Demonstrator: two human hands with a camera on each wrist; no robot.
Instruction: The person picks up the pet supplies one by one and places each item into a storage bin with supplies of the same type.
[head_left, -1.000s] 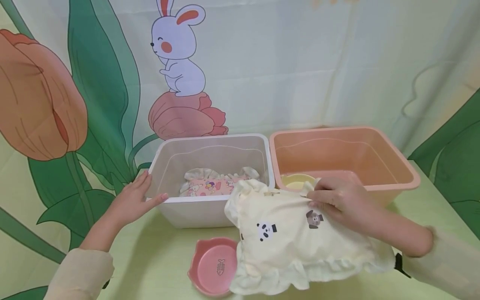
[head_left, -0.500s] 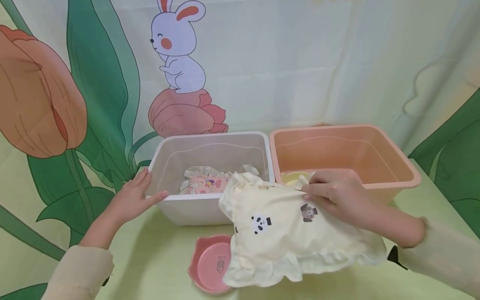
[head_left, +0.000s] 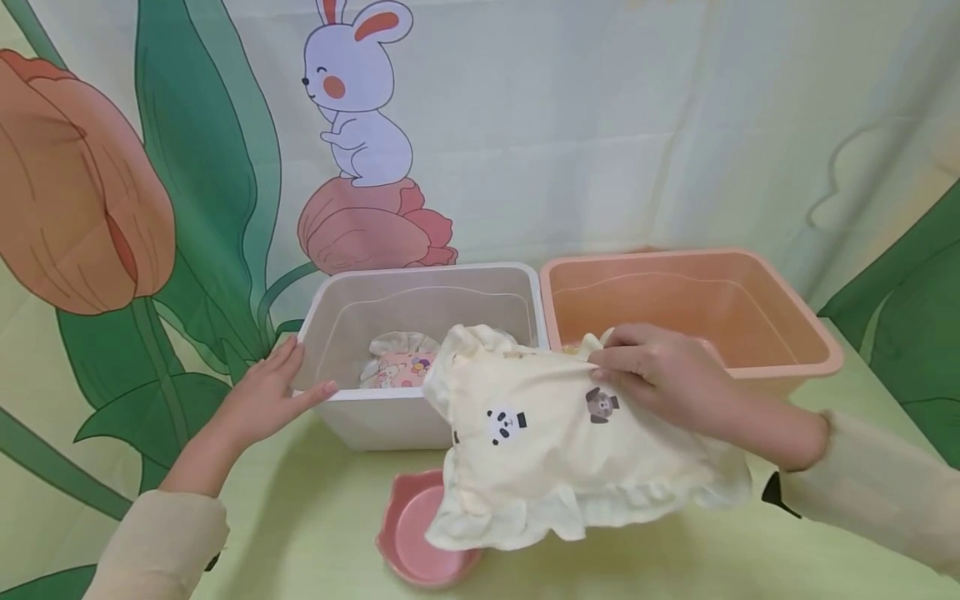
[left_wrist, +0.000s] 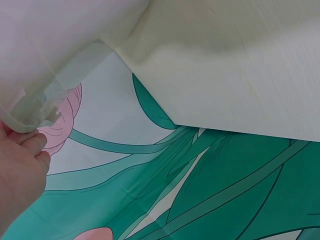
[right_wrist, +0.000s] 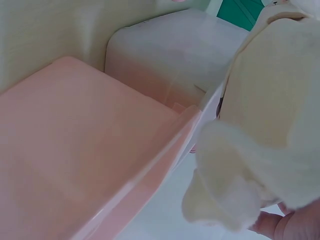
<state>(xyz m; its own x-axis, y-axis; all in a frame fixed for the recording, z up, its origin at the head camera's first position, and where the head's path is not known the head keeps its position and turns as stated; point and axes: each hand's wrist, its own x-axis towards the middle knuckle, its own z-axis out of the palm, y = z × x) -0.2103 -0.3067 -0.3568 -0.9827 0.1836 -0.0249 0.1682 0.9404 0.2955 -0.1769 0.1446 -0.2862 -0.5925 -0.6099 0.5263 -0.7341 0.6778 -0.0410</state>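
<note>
My right hand (head_left: pixel 660 379) pinches the upper edge of a small cream pillow (head_left: pixel 555 450) with ruffled edges and panda and dog prints. The pillow hangs tilted in front of the two bins, its left upper corner over the front rim of the white bin (head_left: pixel 397 421). In the right wrist view the pillow (right_wrist: pixel 275 95) is close up and the hand (right_wrist: pixel 297 225) mostly out of frame. My left hand (head_left: pixel 273 396) rests on the white bin's left front corner, thumb stretched along the rim. In the left wrist view its fingertips (left_wrist: pixel 35 142) touch the rim.
A pink pillow (head_left: pixel 401 369) with a ruffle lies inside the white bin. The peach bin (head_left: pixel 780 367) stands beside it on the right. A pink cat-shaped bowl (head_left: pixel 420 542) sits on the green table (head_left: pixel 300 517), partly covered by the cream pillow. A printed curtain (head_left: pixel 570 125) hangs behind.
My right hand has carried the cream pillow left and up, toward the white bin. It now hides more of the pink pillow and of a yellow dish in the peach bin. My left hand stays put.
</note>
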